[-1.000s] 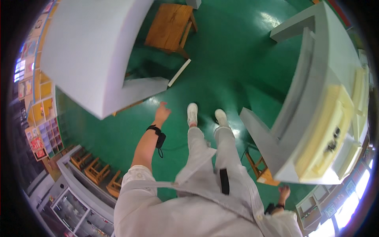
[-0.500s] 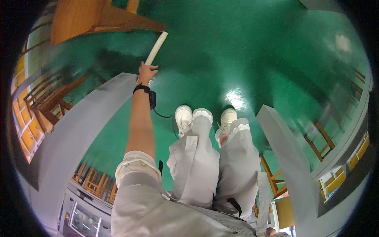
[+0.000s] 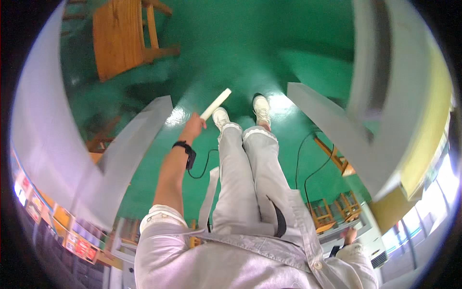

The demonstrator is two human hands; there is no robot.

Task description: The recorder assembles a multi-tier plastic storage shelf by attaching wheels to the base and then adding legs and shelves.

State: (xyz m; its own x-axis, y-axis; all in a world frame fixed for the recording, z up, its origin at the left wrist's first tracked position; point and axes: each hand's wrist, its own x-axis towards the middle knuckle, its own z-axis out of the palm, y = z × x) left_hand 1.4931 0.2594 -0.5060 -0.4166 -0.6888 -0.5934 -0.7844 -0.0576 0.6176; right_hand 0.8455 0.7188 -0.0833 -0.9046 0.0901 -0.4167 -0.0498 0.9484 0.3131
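My left hand (image 3: 193, 127) reaches out in front of my body, its fingers wrapped round one end of a cream-white rod-like tube (image 3: 215, 104). The tube's free end slants up and to the right, above my left shoe (image 3: 221, 118). On my left wrist is a black device (image 3: 190, 155) with a thin cable. Low on the right, beside my hip, my right hand (image 3: 350, 235) is small and blurred. Its fingers cannot be made out, nor whether it holds anything.
Grey panels (image 3: 139, 139) rise on the left, and another grey panel (image 3: 332, 120) on the right. A wooden stool (image 3: 118, 38) stands ahead at the left on the green floor (image 3: 231, 53). More wooden stools (image 3: 346, 207) are behind on the right, near a dark cable (image 3: 298, 159).
My left hand has drawn the tube back toward my body and to the right, away from the wooden stool. My feet have shifted, the view has turned, and my right hand shows more.
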